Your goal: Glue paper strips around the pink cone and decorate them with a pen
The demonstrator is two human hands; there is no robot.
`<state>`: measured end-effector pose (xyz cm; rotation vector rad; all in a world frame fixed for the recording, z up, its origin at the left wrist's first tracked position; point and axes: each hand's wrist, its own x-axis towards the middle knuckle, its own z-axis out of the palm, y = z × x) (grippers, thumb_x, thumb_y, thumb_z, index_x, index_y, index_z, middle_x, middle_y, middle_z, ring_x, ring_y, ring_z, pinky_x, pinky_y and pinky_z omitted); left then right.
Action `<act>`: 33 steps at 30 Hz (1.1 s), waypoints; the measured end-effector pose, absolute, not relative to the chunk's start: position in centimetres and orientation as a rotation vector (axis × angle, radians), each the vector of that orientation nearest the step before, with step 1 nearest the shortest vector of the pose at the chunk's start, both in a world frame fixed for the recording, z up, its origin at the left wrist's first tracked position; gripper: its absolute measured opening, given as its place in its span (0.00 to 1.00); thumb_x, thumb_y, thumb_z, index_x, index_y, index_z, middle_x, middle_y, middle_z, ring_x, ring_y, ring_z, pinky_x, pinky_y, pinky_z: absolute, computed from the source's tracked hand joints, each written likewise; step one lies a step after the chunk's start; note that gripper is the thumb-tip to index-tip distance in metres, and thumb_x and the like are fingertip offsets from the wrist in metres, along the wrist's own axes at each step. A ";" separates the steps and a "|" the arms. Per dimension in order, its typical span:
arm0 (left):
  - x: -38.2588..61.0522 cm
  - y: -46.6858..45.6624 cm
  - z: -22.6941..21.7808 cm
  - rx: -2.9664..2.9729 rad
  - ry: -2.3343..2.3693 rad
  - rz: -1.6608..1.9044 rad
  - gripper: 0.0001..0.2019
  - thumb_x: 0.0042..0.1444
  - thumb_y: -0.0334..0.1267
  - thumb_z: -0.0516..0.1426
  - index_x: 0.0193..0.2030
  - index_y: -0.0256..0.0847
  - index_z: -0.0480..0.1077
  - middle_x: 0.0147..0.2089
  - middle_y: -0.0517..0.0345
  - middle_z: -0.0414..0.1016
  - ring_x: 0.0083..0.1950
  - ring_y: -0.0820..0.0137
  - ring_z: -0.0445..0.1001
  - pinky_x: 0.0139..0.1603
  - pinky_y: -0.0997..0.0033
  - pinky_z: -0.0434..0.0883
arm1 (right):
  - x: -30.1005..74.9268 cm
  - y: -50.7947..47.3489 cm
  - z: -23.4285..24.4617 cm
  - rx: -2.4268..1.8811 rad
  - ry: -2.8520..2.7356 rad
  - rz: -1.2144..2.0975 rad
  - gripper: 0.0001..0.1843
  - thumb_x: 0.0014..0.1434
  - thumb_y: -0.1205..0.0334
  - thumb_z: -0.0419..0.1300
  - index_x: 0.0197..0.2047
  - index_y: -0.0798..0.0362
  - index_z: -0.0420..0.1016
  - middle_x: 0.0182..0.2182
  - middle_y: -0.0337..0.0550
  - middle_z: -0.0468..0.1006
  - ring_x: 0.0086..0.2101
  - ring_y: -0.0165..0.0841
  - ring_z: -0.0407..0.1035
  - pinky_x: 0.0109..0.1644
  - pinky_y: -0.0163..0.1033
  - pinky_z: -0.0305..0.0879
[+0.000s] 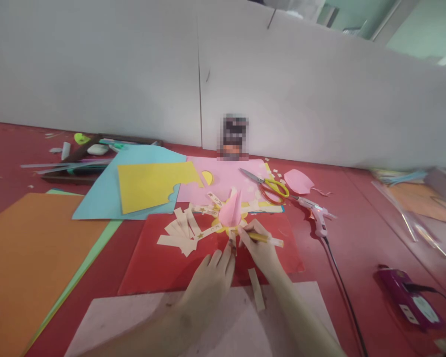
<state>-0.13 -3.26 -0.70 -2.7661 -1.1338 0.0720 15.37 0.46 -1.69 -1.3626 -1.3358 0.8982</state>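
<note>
The right hand [259,244] grips a yellow pen [260,238] beside the paper flower [228,214], which sits at the far edge of the red sheet [152,270]. The left hand [216,268], fingers stretched flat, touches a pale strip [232,232] on the flower's near side. Scissors [260,181] lie farther right, near the glue gun [321,224]

Single head-worn view, looking forward and down across red table [357,248], near; white partition [115,74] beyond.

Obstacles rightward: scissors [261,181], glue gun [320,218]
</note>
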 end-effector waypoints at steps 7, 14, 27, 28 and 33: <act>-0.1 -3.2 -0.6 -2.783 -1.120 0.027 0.24 0.51 0.20 0.45 0.56 0.30 0.62 0.57 0.42 0.66 0.50 0.58 0.69 0.45 0.59 0.69 | 15.1 0.4 -1.7 -1.385 -1.418 0.693 0.12 0.56 0.55 0.54 0.25 0.50 0.58 0.17 0.32 0.64 0.18 0.25 0.59 0.23 0.31 0.57; -0.2 -3.2 -0.7 -2.760 -1.107 0.072 0.25 0.51 0.21 0.45 0.57 0.31 0.62 0.57 0.45 0.66 0.50 0.59 0.69 0.44 0.60 0.69 | 15.5 0.3 -1.6 -1.392 -1.368 0.852 0.15 0.56 0.54 0.54 0.23 0.50 0.56 0.14 0.31 0.63 0.16 0.25 0.58 0.21 0.31 0.55; 0.1 -5.0 -0.8 -2.656 -1.165 -0.042 0.26 0.50 0.21 0.44 0.56 0.32 0.64 0.58 0.48 0.66 0.47 0.61 0.69 0.46 0.59 0.68 | 15.0 -0.4 -1.2 -1.391 -1.224 0.911 0.16 0.57 0.53 0.55 0.23 0.50 0.56 0.13 0.30 0.64 0.16 0.25 0.58 0.23 0.31 0.55; 0.2 -5.0 -0.9 -2.651 -1.166 -0.058 0.25 0.49 0.21 0.44 0.56 0.31 0.64 0.57 0.47 0.66 0.47 0.61 0.68 0.46 0.60 0.68 | 15.0 -0.4 -1.2 -1.399 -1.237 0.911 0.16 0.57 0.53 0.55 0.23 0.50 0.56 0.13 0.30 0.64 0.16 0.25 0.58 0.23 0.31 0.55; 0.3 -5.0 -0.9 -2.653 -1.134 -0.068 0.24 0.49 0.21 0.44 0.53 0.31 0.66 0.55 0.45 0.67 0.46 0.61 0.69 0.44 0.59 0.68 | 15.1 -0.2 -1.4 -1.441 -1.265 0.873 0.17 0.57 0.53 0.53 0.22 0.50 0.54 0.12 0.30 0.62 0.15 0.25 0.57 0.23 0.31 0.55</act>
